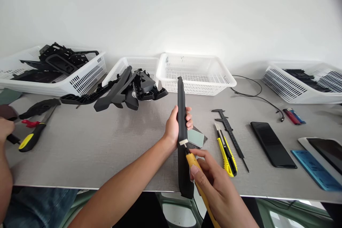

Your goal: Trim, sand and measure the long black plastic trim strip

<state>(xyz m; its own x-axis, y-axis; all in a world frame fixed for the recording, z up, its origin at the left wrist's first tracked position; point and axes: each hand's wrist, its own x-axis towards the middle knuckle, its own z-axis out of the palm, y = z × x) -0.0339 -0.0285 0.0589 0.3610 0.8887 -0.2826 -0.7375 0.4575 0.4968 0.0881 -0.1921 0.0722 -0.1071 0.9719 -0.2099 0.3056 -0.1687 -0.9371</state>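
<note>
The left hand (171, 126) grips a long black plastic strip (182, 124); the right hand (213, 181) grasps a yellow-handled tool (192, 160), its pale flat head (183, 142) perhaps touching the strip

The strip (181, 114) is plain black. Over it, the scraper (192, 161) shows a yellow handle and off-white head. Right of the strip are a yellow-and-black cutter (226, 155), black caliper (232, 135), black phone (273, 144) and blue plate (316, 169). Left of it are dark grey and black parts (117, 89) and a black-and-yellow-handled tool (32, 140). Behind it, the basket (197, 87) is white, slotted in grids; beneath it, the table (128, 131) is grey.
</note>
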